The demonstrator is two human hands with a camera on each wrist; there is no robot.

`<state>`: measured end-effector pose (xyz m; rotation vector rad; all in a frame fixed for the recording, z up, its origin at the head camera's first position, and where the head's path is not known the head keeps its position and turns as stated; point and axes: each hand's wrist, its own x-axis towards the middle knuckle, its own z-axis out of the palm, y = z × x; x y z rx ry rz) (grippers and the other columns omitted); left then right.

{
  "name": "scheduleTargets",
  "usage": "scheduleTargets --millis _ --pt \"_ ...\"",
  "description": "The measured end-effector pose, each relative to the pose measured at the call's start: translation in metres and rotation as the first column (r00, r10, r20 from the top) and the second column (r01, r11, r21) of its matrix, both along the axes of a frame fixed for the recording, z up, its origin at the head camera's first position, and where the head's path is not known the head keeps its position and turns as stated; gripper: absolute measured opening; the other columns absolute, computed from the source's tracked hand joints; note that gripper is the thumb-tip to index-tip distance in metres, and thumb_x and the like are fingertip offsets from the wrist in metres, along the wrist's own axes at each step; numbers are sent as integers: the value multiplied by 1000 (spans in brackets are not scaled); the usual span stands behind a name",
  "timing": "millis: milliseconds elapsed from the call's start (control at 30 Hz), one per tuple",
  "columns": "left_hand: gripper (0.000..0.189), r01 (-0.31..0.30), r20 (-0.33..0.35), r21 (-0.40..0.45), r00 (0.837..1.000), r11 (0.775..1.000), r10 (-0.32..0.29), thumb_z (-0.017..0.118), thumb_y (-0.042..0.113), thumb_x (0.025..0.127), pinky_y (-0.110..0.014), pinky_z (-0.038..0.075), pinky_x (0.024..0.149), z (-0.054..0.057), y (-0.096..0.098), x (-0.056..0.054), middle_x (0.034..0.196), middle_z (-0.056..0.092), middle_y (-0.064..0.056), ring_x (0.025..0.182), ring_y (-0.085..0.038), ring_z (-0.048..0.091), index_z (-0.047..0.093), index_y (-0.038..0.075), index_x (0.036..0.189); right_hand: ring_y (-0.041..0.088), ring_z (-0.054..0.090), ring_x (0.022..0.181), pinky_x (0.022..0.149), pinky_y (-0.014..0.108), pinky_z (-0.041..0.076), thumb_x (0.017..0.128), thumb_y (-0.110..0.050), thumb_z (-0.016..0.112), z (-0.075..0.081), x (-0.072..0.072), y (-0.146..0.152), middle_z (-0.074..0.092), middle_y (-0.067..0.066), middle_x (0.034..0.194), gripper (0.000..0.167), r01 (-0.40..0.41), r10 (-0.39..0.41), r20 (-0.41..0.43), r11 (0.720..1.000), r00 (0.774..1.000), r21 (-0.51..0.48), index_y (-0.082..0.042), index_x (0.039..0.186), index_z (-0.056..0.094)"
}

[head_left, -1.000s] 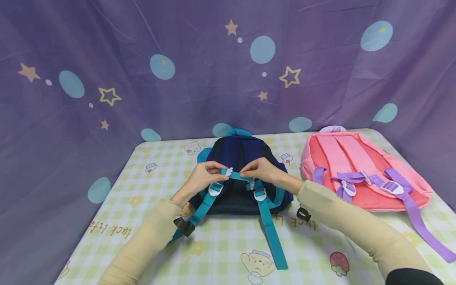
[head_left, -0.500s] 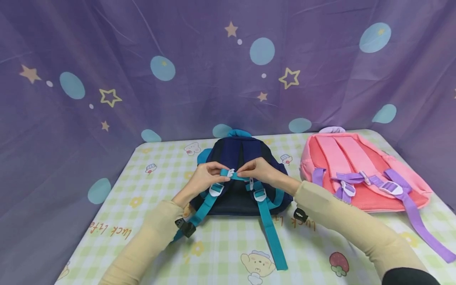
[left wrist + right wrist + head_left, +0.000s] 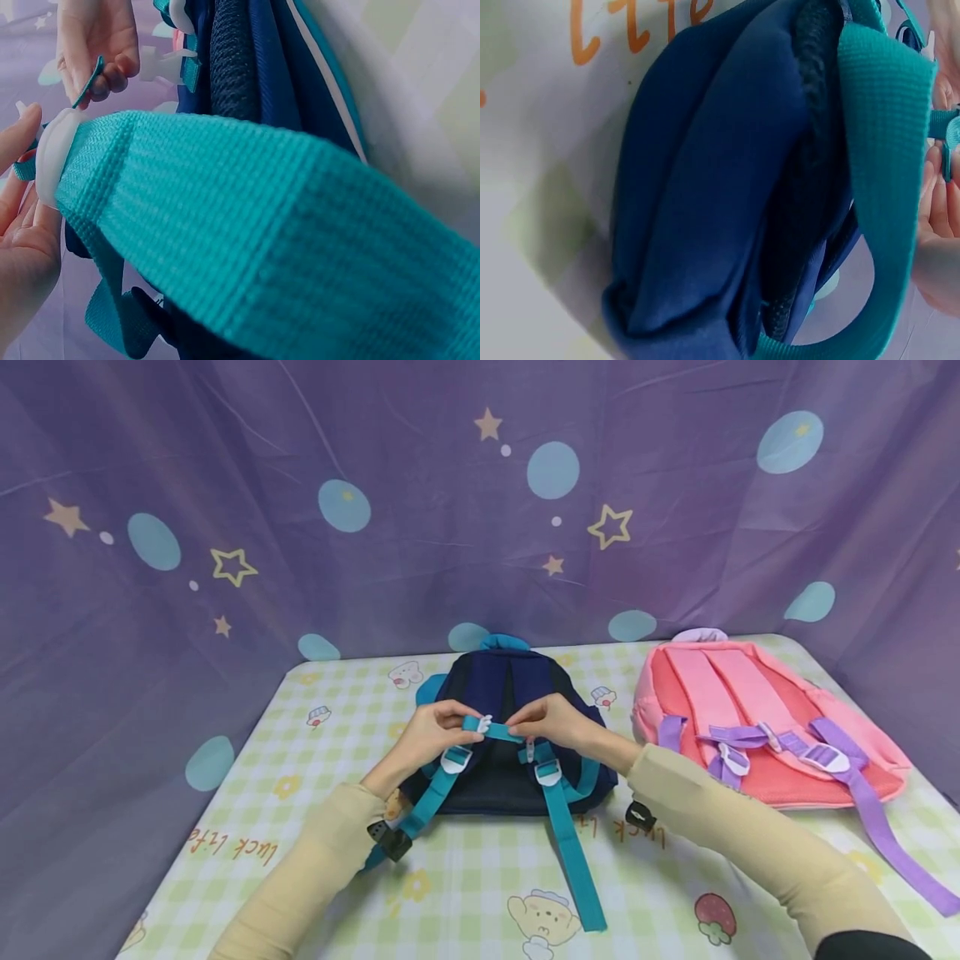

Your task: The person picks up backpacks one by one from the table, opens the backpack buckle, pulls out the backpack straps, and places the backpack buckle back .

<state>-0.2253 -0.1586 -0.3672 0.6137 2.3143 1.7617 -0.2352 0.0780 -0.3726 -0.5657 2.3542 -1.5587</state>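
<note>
A navy backpack (image 3: 491,797) lies back-panel up on the table, its teal straps toward me. Across its middle runs a short teal chest strap (image 3: 501,732) with a small white buckle (image 3: 485,724). My left hand (image 3: 426,737) pinches the strap at the buckle, thumb and forefinger together. To the right of the buckle, my right hand (image 3: 553,723) pinches the strap between thumb and fingertips. In the left wrist view, a wide teal shoulder strap (image 3: 225,195) hides much of the left hand's work. The right wrist view shows mostly the backpack's side (image 3: 705,172).
White strap adjusters (image 3: 454,760) sit on both shoulder straps, and a loose teal strap end (image 3: 576,868) hangs toward the front. A pink backpack (image 3: 697,677) with purple straps (image 3: 881,835) lies at the right. A purple curtain (image 3: 450,568) stands behind the checked tablecloth (image 3: 465,893).
My right fingertips shifted slightly left toward the buckle, then back right, so a bit more strap shows between the hands. My left hand stays nearly still at the buckle.
</note>
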Motion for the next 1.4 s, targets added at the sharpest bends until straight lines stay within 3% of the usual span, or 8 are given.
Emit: scheduleTargets --millis 167,400,733,900,1067,1167,1400 --pt "26 0 6 4 1000 1000 0 71 -3 85 -27 55 74 1 1 0 95 71 -9 83 -9 68 65 -12 109 21 63 70 69 39 53 92 -10 69 1 1 -3 72 4 83 19 12 -13 -8 1000 1000 -14 3 104 74" --pt "26 -16 4 -40 1000 999 17 74 1 85 -23 52 69 1 2 2 90 71 -5 76 -10 67 67 -8 109 35 65 84 70 33 54 92 -11 69 4 4 -7 73 9 94 19 19 -19 1 1000 1000 -8 3 104 74" --pt "25 3 -29 -17 1000 1000 -4 72 -2 85 -22 51 67 1 3 2 95 71 -9 77 -8 67 66 -10 108 30 67 83 74 34 55 93 -12 68 0 4 -4 73 10 88 23 34 -33 54 999 998 -29 4 109 72" --pt "24 -6 -37 -24 999 1000 5 73 -2 85 -21 46 60 1 3 3 89 70 -3 70 -8 64 67 -9 107 31 67 82 76 37 56 93 -11 68 -2 4 -1 73 17 89 22 27 -23 66 998 998 -53 6 107 72" --pt "26 -15 -50 -78 999 997 11 75 3 85 -21 35 52 1 2 3 71 62 4 51 -6 42 68 -7 108 36 67 86 75 35 56 92 -10 68 -3 4 -4 73 15 88 21 20 -18 48 998 999 -53 5 105 73" --pt "26 -20 -68 -102 998 995 13 75 4 85 -22 29 49 0 2 2 63 55 4 47 -9 28 69 -6 108 37 66 88 75 34 55 92 -10 68 -3 3 -6 73 11 87 21 17 -15 41 998 999 -57 5 105 73" --pt "28 -21 -55 -117 998 993 14 75 3 85 -21 29 50 1 5 1 58 49 4 47 -9 26 68 -6 110 37 67 89 76 35 55 92 -10 68 1 5 -7 73 11 87 21 27 -23 51 997 998 -71 5 106 73"
